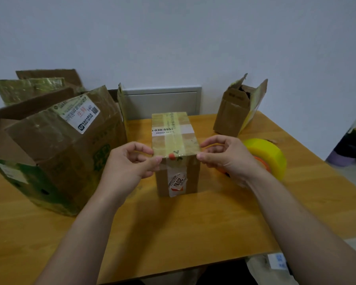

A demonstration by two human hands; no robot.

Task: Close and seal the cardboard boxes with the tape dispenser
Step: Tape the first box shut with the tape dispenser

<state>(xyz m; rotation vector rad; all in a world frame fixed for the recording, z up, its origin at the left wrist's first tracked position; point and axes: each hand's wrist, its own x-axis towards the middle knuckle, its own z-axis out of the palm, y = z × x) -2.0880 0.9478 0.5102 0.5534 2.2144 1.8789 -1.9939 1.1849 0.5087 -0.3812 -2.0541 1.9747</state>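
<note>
A small cardboard box (178, 177) stands upright at the middle of the wooden table (173, 227), its top flaps shut under yellowish tape that runs down the front face. My left hand (130, 163) pinches the near top left corner of this box between thumb and forefinger. My right hand (228, 157) pinches the near top right corner the same way. The tape dispenser (269, 155), orange with a thick yellow roll, lies on the table just behind my right hand; neither hand touches it.
A large box (56, 153) with its flaps open stands at the left, close to my left hand. A narrow box (232, 118) with open flaps stands at the back right. Flat cardboard (29, 87) leans on the wall behind the large box.
</note>
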